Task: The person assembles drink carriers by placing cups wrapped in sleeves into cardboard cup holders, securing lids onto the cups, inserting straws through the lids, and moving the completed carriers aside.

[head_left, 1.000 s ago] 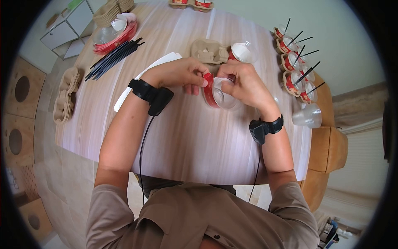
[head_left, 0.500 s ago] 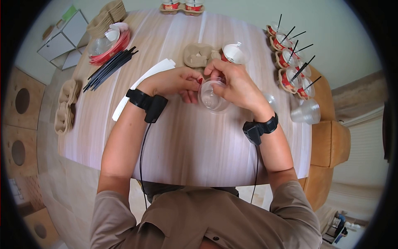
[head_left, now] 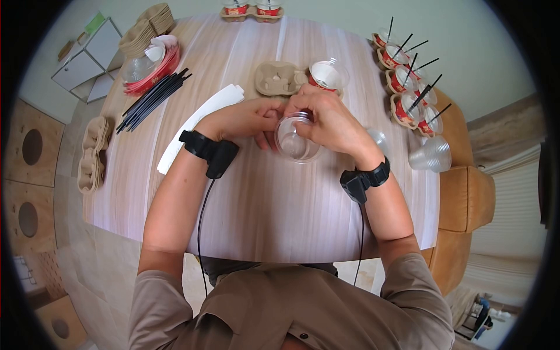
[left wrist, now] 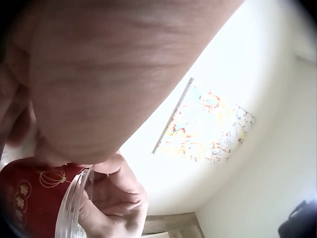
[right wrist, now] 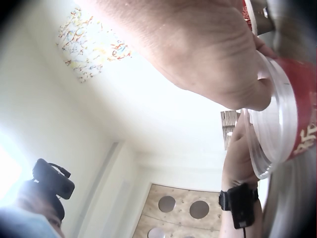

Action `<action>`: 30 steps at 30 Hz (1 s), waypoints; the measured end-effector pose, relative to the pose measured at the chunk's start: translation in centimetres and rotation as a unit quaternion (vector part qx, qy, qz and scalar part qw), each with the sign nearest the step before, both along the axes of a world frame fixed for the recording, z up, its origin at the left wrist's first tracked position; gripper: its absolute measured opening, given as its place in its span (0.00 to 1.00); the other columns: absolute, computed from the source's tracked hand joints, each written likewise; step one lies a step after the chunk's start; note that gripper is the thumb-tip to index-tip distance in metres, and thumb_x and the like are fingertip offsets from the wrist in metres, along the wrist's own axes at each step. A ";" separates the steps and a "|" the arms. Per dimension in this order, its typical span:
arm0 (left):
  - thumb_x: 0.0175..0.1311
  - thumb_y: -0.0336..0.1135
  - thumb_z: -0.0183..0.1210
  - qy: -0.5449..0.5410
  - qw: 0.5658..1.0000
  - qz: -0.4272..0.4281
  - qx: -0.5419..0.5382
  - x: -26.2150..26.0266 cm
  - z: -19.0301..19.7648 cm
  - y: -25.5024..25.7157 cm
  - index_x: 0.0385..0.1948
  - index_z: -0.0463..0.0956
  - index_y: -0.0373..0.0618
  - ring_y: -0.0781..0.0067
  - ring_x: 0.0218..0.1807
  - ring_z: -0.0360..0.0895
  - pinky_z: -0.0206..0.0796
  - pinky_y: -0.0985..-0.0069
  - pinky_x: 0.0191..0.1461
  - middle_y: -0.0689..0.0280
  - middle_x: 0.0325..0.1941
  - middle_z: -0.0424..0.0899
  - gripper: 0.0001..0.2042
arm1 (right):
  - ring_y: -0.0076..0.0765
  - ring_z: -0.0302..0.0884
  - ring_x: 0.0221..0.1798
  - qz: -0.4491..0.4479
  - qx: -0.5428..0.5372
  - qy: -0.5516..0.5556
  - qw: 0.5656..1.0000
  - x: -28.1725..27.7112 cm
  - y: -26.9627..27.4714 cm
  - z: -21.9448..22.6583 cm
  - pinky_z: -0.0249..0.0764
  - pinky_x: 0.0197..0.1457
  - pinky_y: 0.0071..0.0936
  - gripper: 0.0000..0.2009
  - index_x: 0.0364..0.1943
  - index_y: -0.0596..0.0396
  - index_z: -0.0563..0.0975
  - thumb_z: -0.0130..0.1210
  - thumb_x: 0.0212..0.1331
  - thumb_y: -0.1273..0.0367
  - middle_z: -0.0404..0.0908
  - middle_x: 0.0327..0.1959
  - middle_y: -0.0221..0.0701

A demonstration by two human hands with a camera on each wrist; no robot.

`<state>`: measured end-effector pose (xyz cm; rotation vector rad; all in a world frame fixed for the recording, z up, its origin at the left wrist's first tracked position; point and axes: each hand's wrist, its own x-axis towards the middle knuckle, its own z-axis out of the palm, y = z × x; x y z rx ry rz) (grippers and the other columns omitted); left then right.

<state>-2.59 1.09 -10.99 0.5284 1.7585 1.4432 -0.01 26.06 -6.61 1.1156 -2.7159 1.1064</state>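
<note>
A clear plastic cup point(head_left: 302, 149) is held between both hands in the middle of the table, its open rim facing the head camera. My right hand point(head_left: 335, 119) pinches its wall, with the thumb inside the rim. Around the cup's outside runs a red paper sleeve point(right wrist: 303, 94) with gold print, hidden from the head view by the cup. On the cup's left, my left hand point(head_left: 251, 121) holds the sleeve against the wall with bent fingers; the left wrist view shows the sleeve point(left wrist: 34, 193) below that hand.
Beyond the hands sit a cardboard cup carrier point(head_left: 277, 79) and a red-sleeved cup point(head_left: 326, 74). White paper strips point(head_left: 198, 128) and black straws point(head_left: 153, 100) lie left. Stacked clear cups point(head_left: 430, 154) and filled carriers point(head_left: 402, 79) line the right side. Flat red sleeves point(head_left: 153, 79) lie back left.
The red sleeve, earlier a visible curved strip left of the cup, has gone round behind and under it. The cup has turned its opening toward the head camera, and the hands have drawn closer together.
</note>
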 end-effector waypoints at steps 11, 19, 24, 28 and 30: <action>0.87 0.49 0.59 -0.023 0.995 0.097 0.020 0.5 2.5 -0.6 0.51 0.91 0.35 0.75 0.46 0.90 0.84 0.72 0.55 0.63 0.44 0.93 0.22 | 0.58 0.88 0.38 -0.043 0.002 -0.041 0.998 0.0 0.1 -0.1 0.81 0.43 0.46 0.10 0.41 0.64 0.86 0.67 0.55 0.77 0.87 0.33 0.49; 0.85 0.49 0.63 0.033 0.991 0.128 0.008 0.9 2.7 0.2 0.43 0.89 0.40 0.81 0.33 0.83 0.77 0.76 0.40 0.72 0.33 0.87 0.19 | 0.55 0.85 0.35 -0.063 0.010 -0.053 0.997 -0.2 0.2 0.1 0.80 0.42 0.45 0.08 0.39 0.64 0.85 0.68 0.55 0.75 0.85 0.30 0.47; 0.83 0.41 0.66 0.304 0.882 0.339 -0.121 -2.9 -1.1 -1.4 0.59 0.84 0.36 0.79 0.31 0.85 0.77 0.78 0.35 0.70 0.30 0.84 0.17 | 0.52 0.83 0.33 -0.066 0.032 -0.066 0.995 -0.3 0.3 0.1 0.78 0.41 0.44 0.07 0.35 0.64 0.83 0.68 0.55 0.75 0.83 0.28 0.45; 0.82 0.34 0.66 0.194 0.905 0.374 -0.051 -3.4 -3.0 -1.4 0.80 0.69 0.35 0.73 0.36 0.90 0.85 0.77 0.41 0.64 0.38 0.86 0.29 | 0.48 0.82 0.32 -0.059 0.016 -0.062 0.996 -0.3 0.5 0.4 0.77 0.40 0.42 0.06 0.33 0.63 0.82 0.68 0.56 0.75 0.82 0.27 0.43; 0.82 0.32 0.65 0.153 0.915 0.374 0.006 -3.0 -3.1 -1.0 0.81 0.67 0.34 0.72 0.36 0.91 0.86 0.76 0.42 0.63 0.41 0.87 0.30 | 0.44 0.81 0.31 -0.063 0.002 -0.053 0.997 -0.7 1.1 0.1 0.77 0.39 0.40 0.06 0.34 0.63 0.83 0.69 0.56 0.74 0.82 0.26 0.41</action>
